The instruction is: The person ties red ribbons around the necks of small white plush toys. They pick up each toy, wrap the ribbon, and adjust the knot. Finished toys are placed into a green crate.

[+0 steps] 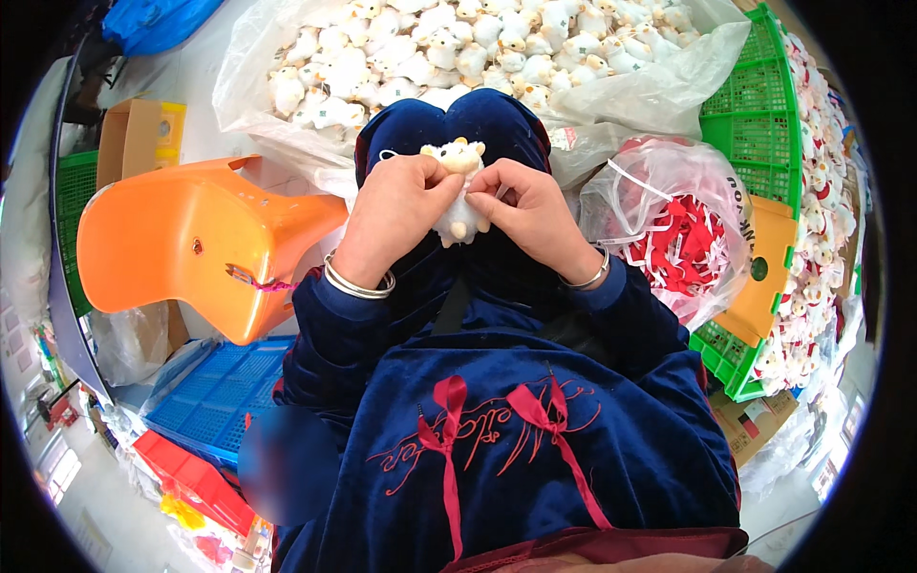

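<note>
While left hand (396,202) holds small white plush animal (454,222), right hand (531,212) pinches its front: apparently adjusting step; next needs steadiness.

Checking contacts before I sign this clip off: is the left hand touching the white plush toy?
Touching. The head view shows the left hand pinching the white plush toy at its side, no gap between.
</note>
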Demonstrator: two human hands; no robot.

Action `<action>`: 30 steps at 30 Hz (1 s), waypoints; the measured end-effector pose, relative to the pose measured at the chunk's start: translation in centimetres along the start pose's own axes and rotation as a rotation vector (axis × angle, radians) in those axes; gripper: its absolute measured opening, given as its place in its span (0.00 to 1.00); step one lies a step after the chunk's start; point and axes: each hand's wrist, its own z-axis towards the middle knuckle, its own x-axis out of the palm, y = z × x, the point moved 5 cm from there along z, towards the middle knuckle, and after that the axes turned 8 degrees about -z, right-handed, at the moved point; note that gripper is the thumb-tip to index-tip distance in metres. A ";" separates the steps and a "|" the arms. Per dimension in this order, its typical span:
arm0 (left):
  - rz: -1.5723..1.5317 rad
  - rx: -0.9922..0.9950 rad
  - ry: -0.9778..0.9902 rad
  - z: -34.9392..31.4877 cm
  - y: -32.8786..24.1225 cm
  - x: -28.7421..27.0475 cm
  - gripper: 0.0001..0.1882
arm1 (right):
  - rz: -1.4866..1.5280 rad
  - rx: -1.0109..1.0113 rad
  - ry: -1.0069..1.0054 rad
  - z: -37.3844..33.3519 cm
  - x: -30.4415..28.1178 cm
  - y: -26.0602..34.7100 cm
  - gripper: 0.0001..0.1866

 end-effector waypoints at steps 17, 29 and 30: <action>-0.084 -0.196 -0.036 -1.0 -1.7 -0.7 0.17 | -0.525 -0.158 -0.086 0.0 -1.3 3.4 0.10; -0.171 -0.027 -0.073 -1.0 0.7 0.0 0.12 | -0.101 0.108 0.016 0.3 -0.4 1.5 0.06; -0.208 -0.034 -0.087 -1.2 0.8 0.2 0.11 | -0.081 0.091 0.006 0.4 -0.5 1.2 0.06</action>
